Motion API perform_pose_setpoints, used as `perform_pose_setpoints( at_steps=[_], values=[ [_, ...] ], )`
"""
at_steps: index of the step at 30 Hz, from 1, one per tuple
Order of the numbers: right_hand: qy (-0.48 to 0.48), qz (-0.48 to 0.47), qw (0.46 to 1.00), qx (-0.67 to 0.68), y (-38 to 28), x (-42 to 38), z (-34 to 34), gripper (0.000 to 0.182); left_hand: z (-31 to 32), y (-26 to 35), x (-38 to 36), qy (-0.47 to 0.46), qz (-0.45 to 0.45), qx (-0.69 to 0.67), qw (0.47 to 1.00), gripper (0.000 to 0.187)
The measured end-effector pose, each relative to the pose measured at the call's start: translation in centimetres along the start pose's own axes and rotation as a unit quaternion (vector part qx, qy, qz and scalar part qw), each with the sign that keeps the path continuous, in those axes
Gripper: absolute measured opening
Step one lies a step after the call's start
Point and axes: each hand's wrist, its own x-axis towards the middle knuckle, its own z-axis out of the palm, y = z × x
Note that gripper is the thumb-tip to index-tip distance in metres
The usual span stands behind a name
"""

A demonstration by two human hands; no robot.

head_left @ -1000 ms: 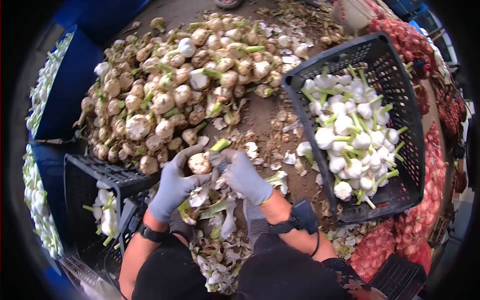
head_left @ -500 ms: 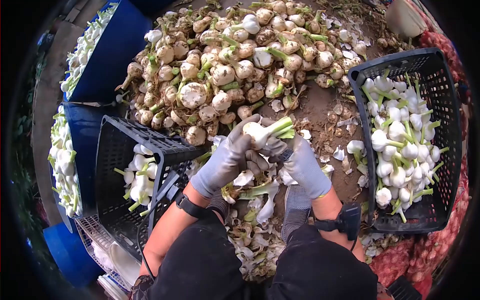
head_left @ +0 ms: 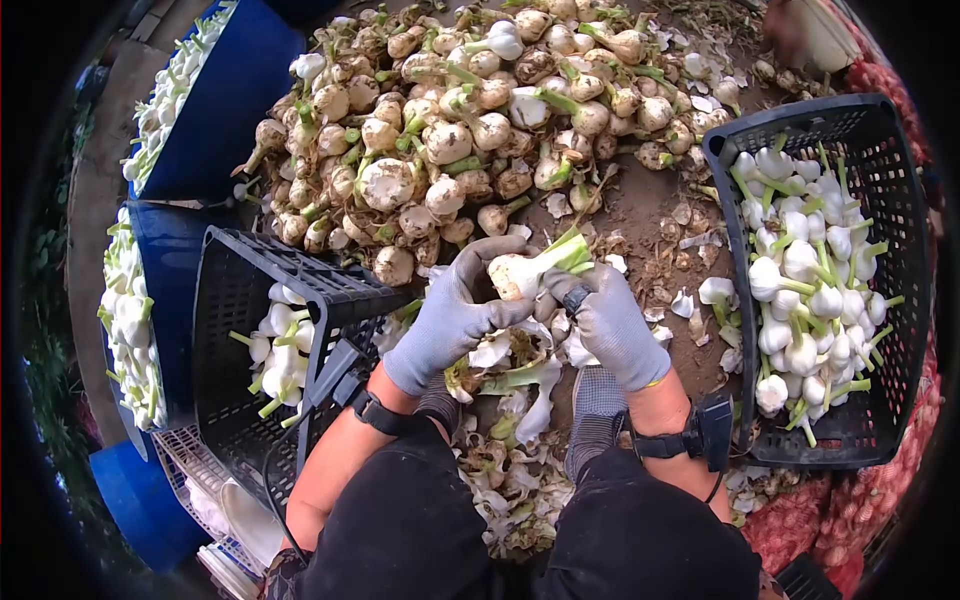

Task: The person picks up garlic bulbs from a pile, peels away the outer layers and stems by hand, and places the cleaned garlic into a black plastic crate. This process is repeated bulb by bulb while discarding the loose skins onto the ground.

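A garlic bulb (head_left: pixel 514 277) with a short green stem is held up in front of me, its brown-stained root side turned to the left. My left hand (head_left: pixel 447 317), in a grey-white glove, is closed around the bulb's left side. My right hand (head_left: pixel 612 325), gloved alike, has its fingers curled against the bulb near the stem's base. A small dark piece (head_left: pixel 575 298) sits at the right fingers; what it is I cannot make out. Below the hands lie peeled skins and leaf scraps (head_left: pixel 515 400) between my feet.
A large heap of soil-stained garlic (head_left: pixel 440 150) lies ahead. Cleaned bulbs fill much of the black crate (head_left: pixel 890 330) at right; another black crate (head_left: pixel 225 370) at left holds several. Blue containers (head_left: pixel 220 110) with trimmed garlic stand far left. Red net sacks (head_left: pixel 850 530) lie at right.
The bulb has turned in my hands, so its brown root side now shows more. My right hand has shifted slightly down around it, and the left fingers have moved a little.
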Motion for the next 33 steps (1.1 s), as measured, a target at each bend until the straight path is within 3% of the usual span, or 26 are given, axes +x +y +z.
perform_pose_setpoints(
  at_steps=[1,3,4,6,7,8,10,11,12,13,14,16,17,18,20,21,22,23,24,25,26,27,28,30,32,33],
  values=[
    [0.0,-0.001,1.0,0.0,0.2,-0.1,0.0,0.017,0.0,0.0,0.0,-0.001,0.001,0.001,1.0,0.061],
    [0.081,-0.06,0.975,-0.198,0.6,-0.4,0.0,0.014,-0.4,0.0,-0.1,-0.022,-0.101,-0.112,0.988,0.056],
    [0.079,-0.061,0.975,-0.198,0.9,-0.3,0.0,0.014,-0.7,-0.3,0.0,-0.074,-0.134,-0.134,0.979,0.06],
    [0.144,-0.26,0.844,-0.446,1.6,-0.1,-0.2,0.018,0.4,0.1,-0.2,-0.027,-0.167,-0.225,0.96,0.067],
    [0.152,-0.292,0.881,-0.341,2.5,0.4,0.0,0.021,0.4,0.3,-0.1,-0.026,-0.166,-0.225,0.96,0.067],
    [0.152,-0.292,0.881,-0.341,3.0,0.3,-0.3,0.021,0.3,0.5,0.0,-0.028,-0.158,-0.182,0.97,0.068],
    [0.062,-0.207,0.97,-0.11,1.6,-0.3,0.4,0.023,0.6,0.9,-0.1,-0.031,-0.153,-0.137,0.978,0.07],
    [-0.017,-0.04,0.997,0.061,2.4,0.4,-0.8,0.023,0.9,1.3,-0.1,-0.037,-0.138,0.0,0.99,0.07],
    [-0.017,-0.041,0.997,0.06,2.0,0.6,-0.8,0.023,1.1,1.5,-0.2,-0.042,-0.118,0.136,0.983,0.07],
    [0.008,0.013,1.0,0.019,1.3,0.5,-0.6,0.022,0.3,-0.5,0.0,-0.034,-0.01,0.203,0.979,0.065],
    [0.034,0.067,0.997,-0.023,0.9,0.6,-0.4,0.022,-0.8,-2.0,0.2,-0.034,-0.009,0.203,0.978,0.065],
    [0.044,0.041,0.998,-0.023,1.7,0.1,-0.1,0.02,-1.3,-1.0,0.8,0.059,0.062,0.235,0.968,0.059],
    [0.015,0.043,0.999,-0.005,2.2,-0.3,-0.1,0.02,-1.1,-0.5,0.6,0.126,-0.107,0.16,0.973,0.055],
    [-0.015,0.046,0.999,0.012,2.7,-0.6,0.0,0.02,-1.0,-0.8,1.0,0.147,-0.038,0.176,0.973,0.049],
    [0.009,0.05,0.998,0.036,3.3,-0.4,0.5,0.021,-0.7,-0.6,0.9,0.056,0.199,0.372,0.905,0.043],
    [-0.007,0.024,1.0,0.009,3.3,-0.4,0.5,0.021,-0.8,-0.4,1.1,0.027,0.254,0.44,0.861,0.044],
    [-0.023,-0.003,1.0,-0.018,3.1,-0.3,0.5,0.021,-0.7,0.0,1.2,0.026,0.253,0.44,0.861,0.044],
    [-0.03,-0.054,0.984,-0.167,2.7,-0.8,0.5,0.021,-0.6,0.6,1.2,0.022,0.062,0.353,0.933,0.039],
    [-0.03,-0.054,0.984,-0.166,2.6,-0.8,0.3,0.021,-0.5,1.1,1.1,0.017,-0.132,0.248,0.96,0.034],
    [0.043,-0.081,0.944,-0.316,2.3,-0.5,0.0,0.021,-1.1,-0.1,1.0,0.032,-0.113,0.165,0.979,0.032],
    [0.113,-0.106,0.876,-0.457,2.1,-0.2,-0.6,0.02,-1.1,-0.3,0.7,0.033,-0.112,0.164,0.979,0.032],
    [0.114,-0.06,0.836,-0.534,1.5,0.6,-1.5,0.028,-0.9,-0.2,0.3,0.017,-0.106,-0.021,0.994,0.034],
    [0.112,-0.062,0.836,-0.534,1.2,0.2,-1.8,0.028,-1.0,-0.1,0.1,0.002,-0.093,-0.204,0.974,0.036],
    [-0.07,0.03,0.862,-0.501,0.6,-1.3,-1.3,0.031,-1.2,0.4,0.4,0.017,-0.028,-0.223,0.974,0.038],
    [-0.354,0.009,0.866,-0.353,1.7,-3.8,0.4,0.034,-2.4,-0.1,0.5,0.044,-0.016,-0.204,0.978,0.041],
    [-0.393,-0.067,0.865,-0.304,3.5,-5.3,0.9,0.037,-2.8,-0.9,0.7,0.059,0.025,-0.128,0.99,0.039]
  ],
)
